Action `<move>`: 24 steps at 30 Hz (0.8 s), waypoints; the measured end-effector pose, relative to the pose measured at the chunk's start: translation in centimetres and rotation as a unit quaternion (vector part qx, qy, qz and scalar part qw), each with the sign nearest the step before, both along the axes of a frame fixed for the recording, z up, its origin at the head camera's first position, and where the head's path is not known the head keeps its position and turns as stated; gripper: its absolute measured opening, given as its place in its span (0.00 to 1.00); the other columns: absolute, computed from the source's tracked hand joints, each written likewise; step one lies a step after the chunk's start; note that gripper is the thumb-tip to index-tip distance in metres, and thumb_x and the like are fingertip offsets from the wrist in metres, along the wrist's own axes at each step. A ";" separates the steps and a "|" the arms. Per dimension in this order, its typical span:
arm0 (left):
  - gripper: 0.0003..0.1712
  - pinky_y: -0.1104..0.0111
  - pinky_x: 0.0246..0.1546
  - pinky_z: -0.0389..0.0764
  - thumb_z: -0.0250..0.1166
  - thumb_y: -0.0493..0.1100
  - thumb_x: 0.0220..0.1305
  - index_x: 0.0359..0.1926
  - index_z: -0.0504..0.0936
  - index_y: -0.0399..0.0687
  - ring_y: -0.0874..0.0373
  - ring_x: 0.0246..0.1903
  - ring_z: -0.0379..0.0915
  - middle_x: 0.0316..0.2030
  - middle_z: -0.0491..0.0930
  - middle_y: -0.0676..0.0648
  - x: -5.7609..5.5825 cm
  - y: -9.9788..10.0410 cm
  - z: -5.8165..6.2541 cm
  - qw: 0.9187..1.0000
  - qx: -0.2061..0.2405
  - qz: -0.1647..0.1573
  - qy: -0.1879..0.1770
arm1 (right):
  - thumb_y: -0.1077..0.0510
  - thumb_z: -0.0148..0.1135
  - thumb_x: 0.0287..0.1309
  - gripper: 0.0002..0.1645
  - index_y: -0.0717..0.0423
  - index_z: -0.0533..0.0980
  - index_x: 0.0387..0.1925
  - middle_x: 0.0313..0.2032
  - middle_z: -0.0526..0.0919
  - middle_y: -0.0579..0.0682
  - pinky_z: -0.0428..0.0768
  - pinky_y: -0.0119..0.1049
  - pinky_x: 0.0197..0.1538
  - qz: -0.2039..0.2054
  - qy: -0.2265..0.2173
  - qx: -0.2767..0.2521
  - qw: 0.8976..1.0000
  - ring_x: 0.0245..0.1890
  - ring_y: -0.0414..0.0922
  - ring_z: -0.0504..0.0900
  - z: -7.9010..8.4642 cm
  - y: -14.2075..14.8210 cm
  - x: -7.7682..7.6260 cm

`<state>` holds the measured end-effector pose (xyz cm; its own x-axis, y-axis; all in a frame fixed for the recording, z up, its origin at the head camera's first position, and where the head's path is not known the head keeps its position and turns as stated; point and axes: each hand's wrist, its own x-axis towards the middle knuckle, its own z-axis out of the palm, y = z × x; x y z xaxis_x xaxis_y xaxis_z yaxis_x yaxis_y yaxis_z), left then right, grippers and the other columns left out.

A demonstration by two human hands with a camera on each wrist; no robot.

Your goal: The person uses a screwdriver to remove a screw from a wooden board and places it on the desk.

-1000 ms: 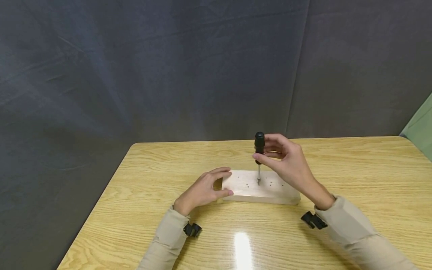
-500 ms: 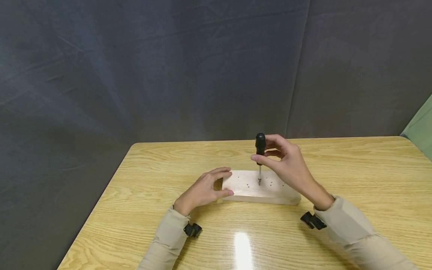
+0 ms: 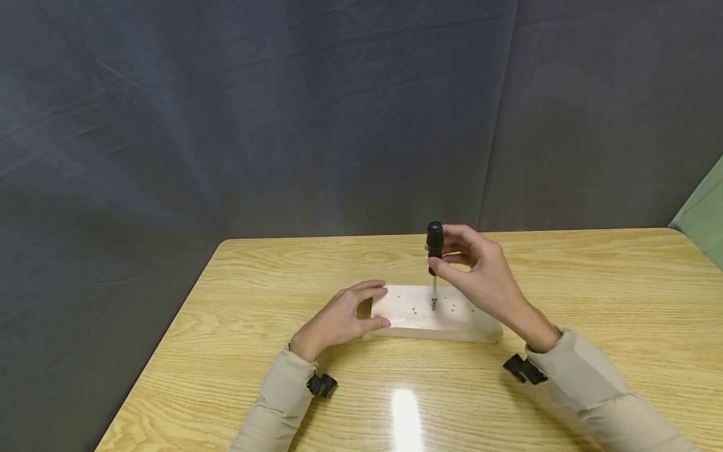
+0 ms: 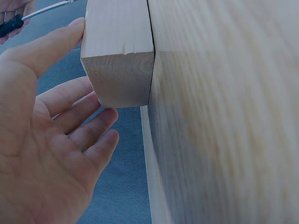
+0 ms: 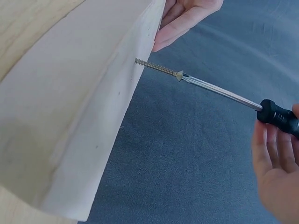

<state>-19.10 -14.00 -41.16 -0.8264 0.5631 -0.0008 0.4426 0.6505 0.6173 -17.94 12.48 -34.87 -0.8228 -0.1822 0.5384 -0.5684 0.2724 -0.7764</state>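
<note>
A black-handled screwdriver (image 3: 435,238) stands nearly upright in the head view. My right hand (image 3: 482,270) pinches its handle between thumb and fingertips. Its metal shaft (image 5: 224,91) meets the head of a brass-coloured screw (image 5: 161,69) in the right wrist view. The screw's tip is at the top face of a pale wooden block (image 3: 401,317), and most of its thread shows above the wood. My left hand (image 3: 341,314) holds the block's left end, thumb on the near edge and fingers on the far side. The thumb (image 4: 70,32) touches the block's edge in the left wrist view.
Several small holes dot the block's top. The block lies on a wood-grain table (image 3: 254,301) near its back edge. A dark grey cloth (image 3: 350,125) hangs behind the table, and a green surface (image 3: 703,210) shows at the far right.
My right thumb has shifted rightward across the screwdriver handle, after reaching further left half a second ago. The screwdriver swayed very slightly. My left hand and the block have stayed put.
</note>
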 end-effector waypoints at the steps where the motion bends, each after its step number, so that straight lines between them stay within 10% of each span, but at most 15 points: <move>1: 0.37 0.54 0.73 0.64 0.66 0.58 0.65 0.71 0.70 0.49 0.51 0.74 0.57 0.74 0.63 0.51 0.0 0.0 0.0 1.000 0.000 0.000 -0.001 | 0.71 0.65 0.57 0.22 0.63 0.77 0.54 0.40 0.85 0.46 0.83 0.22 0.45 -0.002 -0.001 0.002 1.000 0.39 0.33 0.84 0.0 0.0 0.0; 16: 0.37 0.54 0.73 0.64 0.65 0.58 0.66 0.71 0.69 0.50 0.51 0.74 0.57 0.74 0.62 0.53 0.1 0.0 0.1 1.000 -0.007 0.000 -0.002 | 0.73 0.61 0.58 0.20 0.62 0.78 0.53 0.39 0.83 0.26 0.83 0.22 0.46 0.002 -0.012 -0.007 1.000 0.40 0.31 0.83 0.6 0.2 0.3; 24: 0.37 0.53 0.73 0.64 0.65 0.58 0.66 0.71 0.69 0.50 0.51 0.74 0.57 0.74 0.62 0.52 0.1 0.1 0.0 1.000 -0.006 0.000 -0.001 | 0.73 0.62 0.58 0.20 0.62 0.78 0.53 0.40 0.87 0.46 0.83 0.21 0.46 -0.011 0.000 0.001 1.000 0.40 0.29 0.83 0.8 0.4 0.4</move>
<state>-18.99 -13.94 -41.16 -0.8261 0.5634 -0.0103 0.4411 0.6580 0.6103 -17.55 12.90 -34.06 -0.8268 -0.1648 0.5379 -0.5619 0.2868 -0.7759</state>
